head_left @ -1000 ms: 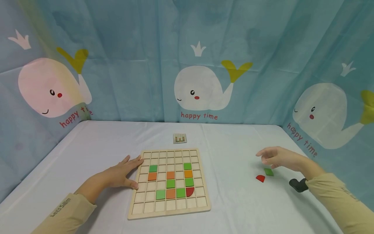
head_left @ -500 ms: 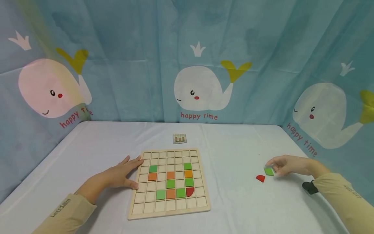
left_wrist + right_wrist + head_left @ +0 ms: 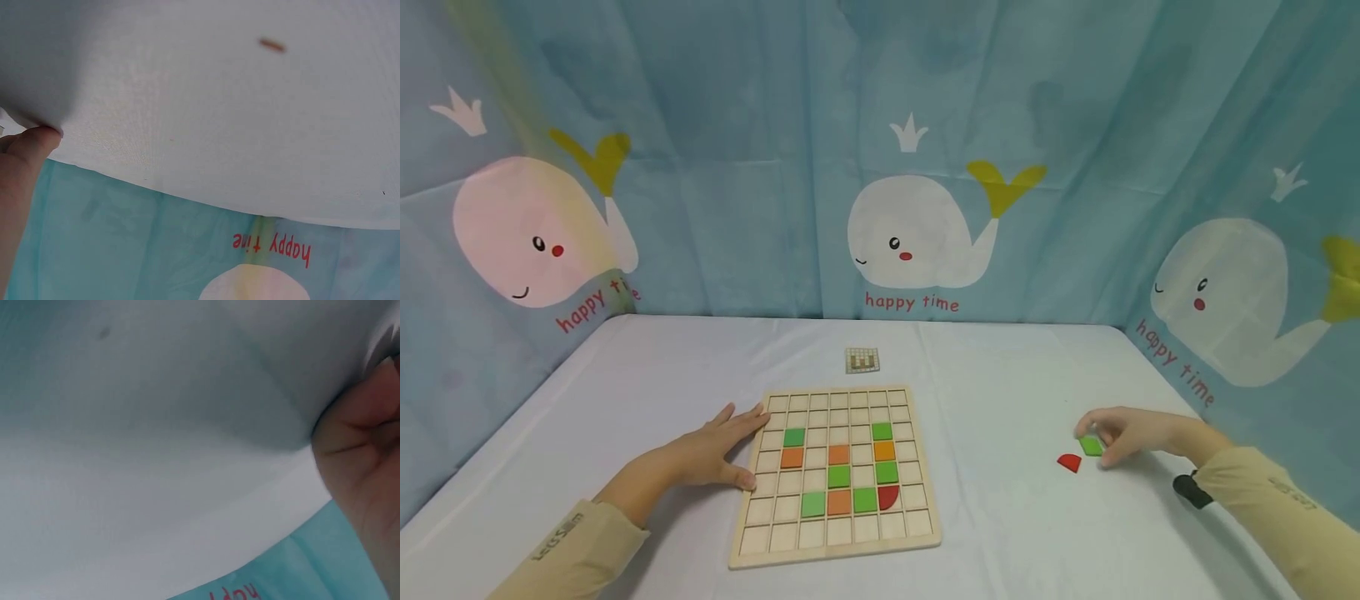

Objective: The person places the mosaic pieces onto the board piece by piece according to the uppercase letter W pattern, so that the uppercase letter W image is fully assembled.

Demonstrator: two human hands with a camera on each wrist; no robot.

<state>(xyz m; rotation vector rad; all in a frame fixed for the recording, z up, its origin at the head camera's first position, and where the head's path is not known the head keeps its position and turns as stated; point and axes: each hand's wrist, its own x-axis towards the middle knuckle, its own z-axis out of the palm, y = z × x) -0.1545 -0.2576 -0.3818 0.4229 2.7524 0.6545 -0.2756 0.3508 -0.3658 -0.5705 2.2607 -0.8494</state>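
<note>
In the head view, my left hand (image 3: 711, 450) rests with spread fingers along the left edge of a wooden grid board (image 3: 767, 546). Green, orange and red tiles lie in several of its squares. Over at the right, my right hand (image 3: 1142, 433) has its curled fingers and thumb at opposite sides of a green square tile (image 3: 1092, 447) on the white cloth. A red quarter-round tile (image 3: 1070, 462) lies just left of the thumb. The left wrist view catches only part of the left hand (image 3: 28, 156); the right wrist view shows part of the right hand (image 3: 362, 431), its fingertips hidden.
A small card (image 3: 862, 361) with a printed grid pattern lies beyond the board. White cloth (image 3: 1000, 517) covers the table, and a blue curtain (image 3: 737, 233) with whales hangs behind it. A black object (image 3: 1192, 492) is at the right wrist.
My right hand has come down toward the near side, from above the green tile to around it. The left hand stays on the board, and the head view has tilted slightly upward.
</note>
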